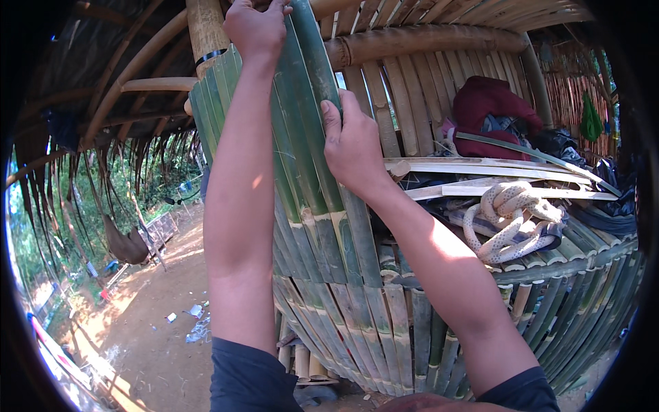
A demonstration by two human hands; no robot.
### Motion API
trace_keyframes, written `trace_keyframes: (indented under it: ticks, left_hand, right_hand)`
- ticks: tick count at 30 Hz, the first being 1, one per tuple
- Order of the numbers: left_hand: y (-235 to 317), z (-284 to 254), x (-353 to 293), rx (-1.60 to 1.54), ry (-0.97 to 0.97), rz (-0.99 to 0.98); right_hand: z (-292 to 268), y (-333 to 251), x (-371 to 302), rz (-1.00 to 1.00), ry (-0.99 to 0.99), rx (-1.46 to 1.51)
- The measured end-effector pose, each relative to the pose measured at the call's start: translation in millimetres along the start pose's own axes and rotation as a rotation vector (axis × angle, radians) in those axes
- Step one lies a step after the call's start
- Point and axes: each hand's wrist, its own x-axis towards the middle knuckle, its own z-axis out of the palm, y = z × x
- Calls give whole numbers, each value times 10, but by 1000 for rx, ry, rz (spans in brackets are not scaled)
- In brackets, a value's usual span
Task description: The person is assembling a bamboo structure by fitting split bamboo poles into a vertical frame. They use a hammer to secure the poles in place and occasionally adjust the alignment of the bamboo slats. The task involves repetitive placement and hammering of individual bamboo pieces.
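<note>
Overhead, both hands (left hand, right hand) grip green bamboo slats.

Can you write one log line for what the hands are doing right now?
left hand: grips top of green bamboo slats | right hand: presses slats | coiled rope: lying beside

Packages: none that can be told as such.
Labels: none in view.
Signs: none in view.
Screens: none in view.
Possible litter: a few small pale and bluish scraps lie on the bare earth, low and to the left of the green bamboo slat wall; too small and blurred to tell whether any is a wrapper.
</note>
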Motion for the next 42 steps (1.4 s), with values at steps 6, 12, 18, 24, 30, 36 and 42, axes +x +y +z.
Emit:
trace_keyframes:
  ticks: [6, 12, 18, 24, 30, 36, 42]
  left_hand:
    - [38, -27, -40, 103, -28, 8]
    - [66, -134, 6, 74, 58, 117]
    - [600, -165, 1, -259, 72, 51]
    - [945, -133, -65, -260, 40, 114]
    - [763, -113, -33, -242, 24, 60]
    - [363, -228, 19, -292, 33, -137]
    - [307, -226, 1, -214, 15, -250]
  right_hand:
    - [-7, 23, 3, 5, 0, 7]
    - [14, -3, -15, 17, -3, 27]
    - [0, 12, -22, -10, 16, 20]
    - [3, 33, -6, -17, 25, -14]
    - [-13, 31, -14, -16, 26, -12]
    - [30, 41, -18, -3, 17, -4]
    - [7, 28, -5, 19, 16, -14]
